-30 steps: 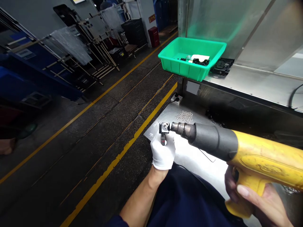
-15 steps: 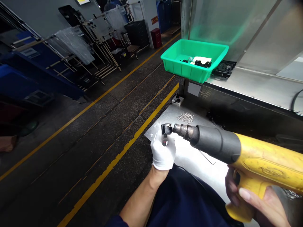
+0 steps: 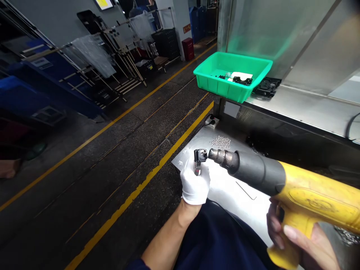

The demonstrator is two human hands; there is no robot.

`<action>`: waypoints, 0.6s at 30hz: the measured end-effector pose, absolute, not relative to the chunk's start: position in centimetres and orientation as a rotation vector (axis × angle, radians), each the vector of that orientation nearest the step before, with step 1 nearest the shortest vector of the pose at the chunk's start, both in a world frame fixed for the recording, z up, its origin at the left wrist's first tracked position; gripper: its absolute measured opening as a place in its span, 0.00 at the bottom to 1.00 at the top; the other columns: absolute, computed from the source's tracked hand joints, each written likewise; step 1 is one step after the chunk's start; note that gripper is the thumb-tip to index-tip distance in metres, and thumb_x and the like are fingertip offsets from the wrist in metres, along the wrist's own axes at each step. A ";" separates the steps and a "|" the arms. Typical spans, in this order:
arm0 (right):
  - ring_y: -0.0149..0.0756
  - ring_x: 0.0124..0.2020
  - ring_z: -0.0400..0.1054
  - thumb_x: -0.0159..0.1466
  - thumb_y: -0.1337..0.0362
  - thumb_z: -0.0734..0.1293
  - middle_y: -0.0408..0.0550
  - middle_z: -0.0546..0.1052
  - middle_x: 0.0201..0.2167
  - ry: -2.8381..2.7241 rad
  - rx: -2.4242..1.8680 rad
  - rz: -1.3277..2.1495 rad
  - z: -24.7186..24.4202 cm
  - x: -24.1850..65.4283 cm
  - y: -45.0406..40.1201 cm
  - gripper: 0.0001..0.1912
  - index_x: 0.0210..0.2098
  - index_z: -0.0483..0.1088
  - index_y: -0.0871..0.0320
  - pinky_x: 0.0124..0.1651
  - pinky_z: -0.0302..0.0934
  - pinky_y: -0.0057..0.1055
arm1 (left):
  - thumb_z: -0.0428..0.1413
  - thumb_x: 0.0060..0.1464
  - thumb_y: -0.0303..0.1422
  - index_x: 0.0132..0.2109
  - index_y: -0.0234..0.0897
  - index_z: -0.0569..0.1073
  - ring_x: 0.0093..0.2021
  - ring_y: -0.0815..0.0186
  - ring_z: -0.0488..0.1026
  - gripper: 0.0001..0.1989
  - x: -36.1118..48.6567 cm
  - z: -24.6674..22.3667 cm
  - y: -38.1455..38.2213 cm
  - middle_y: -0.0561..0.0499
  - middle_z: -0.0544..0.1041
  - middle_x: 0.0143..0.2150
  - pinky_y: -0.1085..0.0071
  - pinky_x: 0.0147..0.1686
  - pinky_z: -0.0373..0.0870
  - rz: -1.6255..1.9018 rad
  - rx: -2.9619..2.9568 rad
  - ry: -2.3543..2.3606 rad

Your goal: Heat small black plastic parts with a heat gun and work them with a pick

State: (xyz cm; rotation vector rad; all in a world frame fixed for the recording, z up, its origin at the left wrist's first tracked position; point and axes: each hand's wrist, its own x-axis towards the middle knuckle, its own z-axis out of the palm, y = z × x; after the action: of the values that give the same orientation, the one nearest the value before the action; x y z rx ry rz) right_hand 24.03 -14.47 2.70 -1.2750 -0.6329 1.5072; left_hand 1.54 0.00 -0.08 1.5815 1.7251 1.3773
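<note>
Metal table [image 3: 225, 191]; black part [image 3: 200, 155] jutting beyond gloved fingers [image 3: 187, 173]

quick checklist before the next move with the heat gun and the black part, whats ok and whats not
1. Black part held in the left hand: ok, raised above the metal table.
2. Yellow heat gun gripped by its handle in the right hand: ok.
3. Nozzle pointed toward the part: ok, its tip is right beside it; whether they touch, cannot tell.
4. Both hands gloved: not ok, the left wears a white glove, the right thumb is bare.
5. Thin bent rod out of the hands: ok, lying on the table.
6. Gun switched on: cannot tell.
</note>
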 end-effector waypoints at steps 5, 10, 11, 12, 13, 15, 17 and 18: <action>0.36 0.22 0.63 0.61 0.48 0.73 0.46 0.72 0.30 -0.624 -1.274 1.509 2.5 24.1 -14.5 0.22 0.48 0.70 0.54 0.24 0.56 0.35 | 0.55 0.61 0.26 0.47 0.38 0.79 0.37 0.63 0.79 0.11 1.6 0.1 0.0 0.48 0.83 0.38 0.71 0.39 0.74 1.380 1.601 1.674; 0.36 0.22 0.63 0.61 0.49 0.73 0.46 0.72 0.30 -0.639 -1.256 1.523 2.3 24.3 -14.4 0.24 0.50 0.70 0.55 0.25 0.54 0.36 | 0.56 0.61 0.27 0.48 0.37 0.79 0.37 0.63 0.78 0.11 1.5 0.3 0.0 0.47 0.83 0.39 0.70 0.41 0.74 1.363 1.614 1.695; 0.36 0.22 0.63 0.61 0.49 0.73 0.46 0.72 0.30 -0.639 -1.255 1.523 2.2 24.3 -14.4 0.24 0.50 0.70 0.55 0.25 0.54 0.36 | 0.56 0.61 0.28 0.48 0.37 0.79 0.37 0.63 0.78 0.10 1.5 0.3 0.0 0.47 0.83 0.39 0.70 0.40 0.74 1.359 1.616 1.696; 0.36 0.22 0.63 0.61 0.49 0.73 0.46 0.72 0.30 -0.639 -1.254 1.522 2.2 24.4 -14.4 0.23 0.50 0.70 0.55 0.25 0.54 0.36 | 0.56 0.62 0.28 0.47 0.38 0.79 0.36 0.63 0.78 0.09 1.5 0.3 -0.1 0.47 0.83 0.38 0.70 0.40 0.74 1.358 1.615 1.697; 0.36 0.22 0.63 0.60 0.49 0.73 0.45 0.72 0.30 -0.636 -1.254 1.521 2.2 24.4 -14.5 0.23 0.50 0.70 0.55 0.25 0.55 0.36 | 0.56 0.62 0.29 0.46 0.38 0.79 0.36 0.63 0.78 0.08 1.5 0.3 -0.1 0.48 0.82 0.37 0.70 0.39 0.74 1.360 1.610 1.695; 0.36 0.22 0.63 0.60 0.49 0.73 0.45 0.72 0.30 -0.626 -1.252 1.524 2.1 24.4 -14.5 0.24 0.50 0.70 0.54 0.25 0.55 0.36 | 0.57 0.63 0.30 0.44 0.38 0.79 0.35 0.63 0.78 0.07 1.6 0.4 -0.1 0.48 0.82 0.35 0.71 0.38 0.74 1.369 1.595 1.688; 0.36 0.22 0.63 0.60 0.49 0.74 0.45 0.72 0.30 -0.625 -1.247 1.526 2.1 24.4 -14.5 0.24 0.50 0.70 0.54 0.24 0.55 0.35 | 0.57 0.63 0.31 0.44 0.38 0.79 0.36 0.63 0.79 0.06 1.6 0.5 -0.1 0.48 0.82 0.36 0.71 0.39 0.74 1.380 1.585 1.679; 0.36 0.22 0.63 0.61 0.49 0.74 0.45 0.72 0.30 -0.629 -1.242 1.525 2.1 24.4 -14.5 0.24 0.50 0.70 0.54 0.24 0.55 0.35 | 0.57 0.63 0.31 0.44 0.38 0.79 0.36 0.63 0.79 0.06 1.6 0.5 -0.1 0.48 0.82 0.36 0.70 0.39 0.74 1.383 1.582 1.676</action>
State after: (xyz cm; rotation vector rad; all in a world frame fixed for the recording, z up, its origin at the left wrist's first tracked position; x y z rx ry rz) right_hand 24.38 -14.51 2.07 -1.2424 -0.6287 1.5254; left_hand 1.64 -0.14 0.50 1.5822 1.6761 1.3835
